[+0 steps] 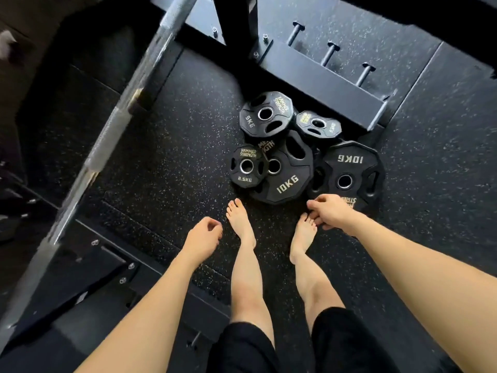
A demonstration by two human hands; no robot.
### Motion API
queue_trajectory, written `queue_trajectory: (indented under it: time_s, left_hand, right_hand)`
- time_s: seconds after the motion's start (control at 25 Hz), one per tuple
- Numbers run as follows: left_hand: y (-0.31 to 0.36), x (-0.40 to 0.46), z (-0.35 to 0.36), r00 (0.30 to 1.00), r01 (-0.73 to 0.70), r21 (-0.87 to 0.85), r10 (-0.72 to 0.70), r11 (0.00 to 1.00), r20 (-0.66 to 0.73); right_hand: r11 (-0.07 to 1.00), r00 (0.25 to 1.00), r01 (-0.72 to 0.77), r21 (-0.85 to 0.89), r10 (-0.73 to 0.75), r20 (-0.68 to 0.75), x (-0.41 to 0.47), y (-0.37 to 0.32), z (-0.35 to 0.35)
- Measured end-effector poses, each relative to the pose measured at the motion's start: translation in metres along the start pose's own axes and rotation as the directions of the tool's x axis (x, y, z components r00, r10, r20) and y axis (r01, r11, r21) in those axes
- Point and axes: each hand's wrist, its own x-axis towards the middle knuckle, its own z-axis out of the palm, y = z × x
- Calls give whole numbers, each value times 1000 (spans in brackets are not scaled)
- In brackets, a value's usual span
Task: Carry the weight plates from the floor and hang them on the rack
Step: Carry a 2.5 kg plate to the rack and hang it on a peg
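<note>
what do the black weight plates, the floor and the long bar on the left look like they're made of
The black twelve-sided weight plates look rubber- or urethane-coated: matte, moulded lettering, with shiny metal rings lining the centre holes. The dark speckled floor looks like rubber gym matting laid in tiles, seams visible. The long grey barbell looks like bare steel, though it is blurred.

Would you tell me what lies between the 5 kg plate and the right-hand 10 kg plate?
In the head view, a small 2.5 kg plate lies between the 5 kg plate and the right-hand 10 kg plate.

Matt black rubbery weight plates (285, 168), speckled rubber floor (172, 135), metal rack (322, 82)
</note>
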Motion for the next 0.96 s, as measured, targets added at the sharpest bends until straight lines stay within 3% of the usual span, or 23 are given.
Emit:
queue_trajectory:
  time_s: [0.2,0.48,0.64,0.8,0.96]
  left_hand:
    - [5,185,4,1000,-8,136,10,991,-14]
    - [10,396,42,992,-79,312,105,947,-65]
    - [9,459,76,993,-83,237,99,968,-57]
    - [5,486,96,991,-24,22,26,999,-132]
    - [7,468,85,997,13,-87,-20,996,-74]
  right_hand:
    - [997,999,-34,63,35,-5,159,-35,46]
    - [999,993,6,-35,-10,-122,344,-46,114]
    - [986,988,-23,-165,-4,-157,394,-41,136]
    - [940,963,33,-340,-121,-242,410,-32,147]
    - [919,974,55,-391,-135,-181,398,-35,136]
